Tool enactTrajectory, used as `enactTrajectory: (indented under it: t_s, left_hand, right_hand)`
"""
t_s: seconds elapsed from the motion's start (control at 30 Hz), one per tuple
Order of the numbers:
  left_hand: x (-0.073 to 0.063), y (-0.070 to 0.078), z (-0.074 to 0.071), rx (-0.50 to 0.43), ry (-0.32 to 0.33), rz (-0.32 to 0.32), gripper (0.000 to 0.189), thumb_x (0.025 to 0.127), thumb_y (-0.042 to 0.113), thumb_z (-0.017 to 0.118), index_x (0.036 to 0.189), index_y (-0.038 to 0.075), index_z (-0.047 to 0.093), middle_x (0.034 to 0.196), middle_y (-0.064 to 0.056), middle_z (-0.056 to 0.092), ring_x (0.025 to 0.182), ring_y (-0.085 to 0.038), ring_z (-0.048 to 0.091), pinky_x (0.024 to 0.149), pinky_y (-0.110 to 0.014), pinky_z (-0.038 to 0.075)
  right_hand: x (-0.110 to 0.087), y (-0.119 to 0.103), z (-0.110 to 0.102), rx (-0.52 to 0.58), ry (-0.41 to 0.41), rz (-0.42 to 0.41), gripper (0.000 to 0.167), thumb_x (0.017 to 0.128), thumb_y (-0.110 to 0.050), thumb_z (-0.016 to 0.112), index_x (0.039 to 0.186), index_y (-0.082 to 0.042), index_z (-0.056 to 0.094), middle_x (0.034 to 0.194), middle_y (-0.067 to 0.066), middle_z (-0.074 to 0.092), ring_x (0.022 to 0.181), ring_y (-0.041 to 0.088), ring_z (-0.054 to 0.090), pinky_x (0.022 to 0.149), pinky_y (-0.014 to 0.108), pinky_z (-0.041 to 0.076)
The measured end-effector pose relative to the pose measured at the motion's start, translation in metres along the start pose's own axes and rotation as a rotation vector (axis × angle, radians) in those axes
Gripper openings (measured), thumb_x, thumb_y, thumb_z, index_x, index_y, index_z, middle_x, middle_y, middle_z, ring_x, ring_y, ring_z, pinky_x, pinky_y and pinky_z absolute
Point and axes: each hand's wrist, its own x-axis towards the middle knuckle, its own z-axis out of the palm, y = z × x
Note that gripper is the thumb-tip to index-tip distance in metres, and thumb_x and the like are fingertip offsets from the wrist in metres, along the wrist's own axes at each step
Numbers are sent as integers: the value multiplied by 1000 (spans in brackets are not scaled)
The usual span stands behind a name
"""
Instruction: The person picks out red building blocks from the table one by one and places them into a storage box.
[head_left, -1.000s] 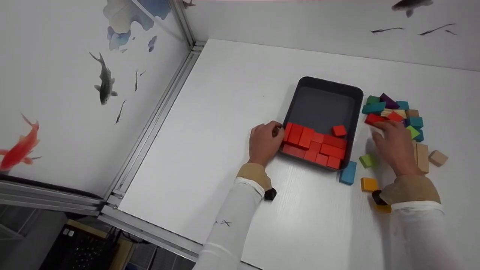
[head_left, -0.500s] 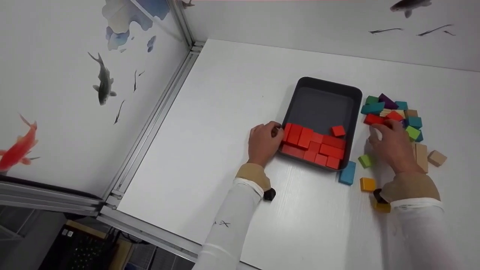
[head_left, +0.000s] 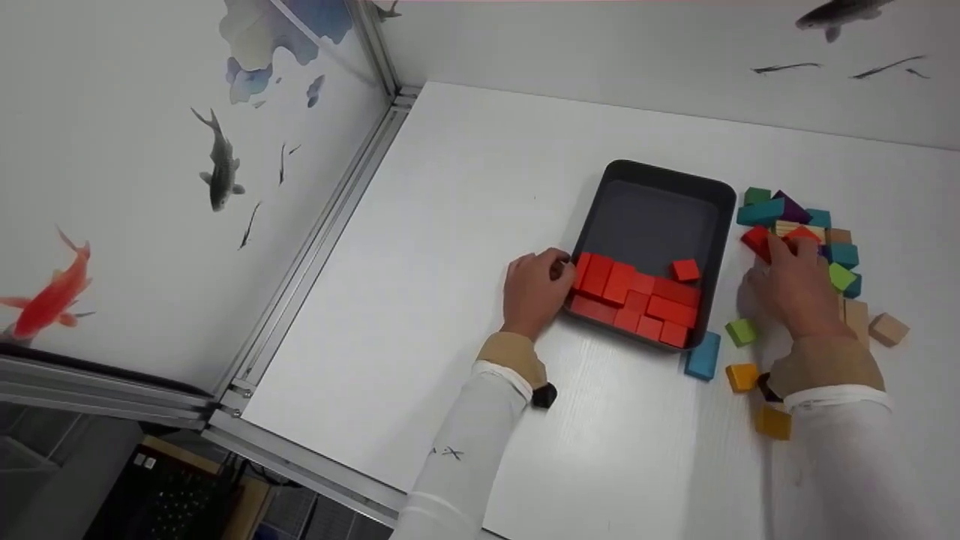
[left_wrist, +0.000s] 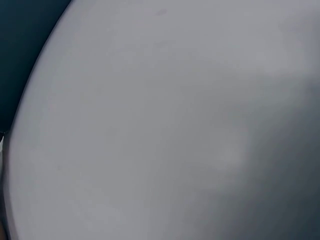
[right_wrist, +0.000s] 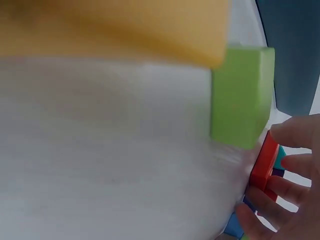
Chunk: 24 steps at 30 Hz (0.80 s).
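At the left wall of a dark grey tray (head_left: 660,210), my left hand (head_left: 534,292) grips the rim with curled fingers. Several red blocks (head_left: 671,309) fill the near half of the tray, and one small red block (head_left: 685,270) sits apart by its right wall. My right hand (head_left: 799,292) is over the pile of coloured blocks right of the tray. Between thumb and fingers it pinches a red block (right_wrist: 265,160), whose end (head_left: 756,241) shows in the head view. Another red block (head_left: 802,234) lies beside the fingertips, partly covered. The left wrist view shows mostly white table.
Teal, purple, green and wooden blocks (head_left: 855,319) make up the pile. Nearer me lie a light green block (head_left: 741,331), a blue block (head_left: 703,356) at the tray's corner and yellow blocks (head_left: 772,423). White walls (head_left: 660,52) stand behind and left of the table.
My right hand has shifted slightly and closed its fingers on the red block, which is now turned and tilted. The left hand stays at the tray's rim. The head view has shifted a little.
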Motion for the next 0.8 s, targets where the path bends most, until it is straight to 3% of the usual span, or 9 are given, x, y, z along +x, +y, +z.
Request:
enactTrajectory:
  t_s: [0.27,0.5,0.8]
  left_hand:
    - [-1,8,5,-13,-8,37,21,84,37,48,93,26,64,72,18,54,72,-2,45,92,-21,27]
    - [-1,11,5,-17,-6,49,22,85,36,48,93,25,64,73,17,55,72,-2,46,92,-21,27]
    - [-2,10,-1,-13,-12,56,22,85,36,48,95,24,64,73,17,55,72,-2,46,94,-22,26]
  right_hand:
    - [-1,4,-12,-54,30,25,67,89,-28,48,142,-4,13,135,34,6,117,53,16,80,67,31]
    - [-4,8,-17,-75,38,10,64,86,-25,55,137,0,25,129,36,9,111,53,19,76,67,34]
    - [-8,8,-8,-15,22,17,57,84,-32,59,125,2,36,122,34,19,102,48,28,77,62,38]
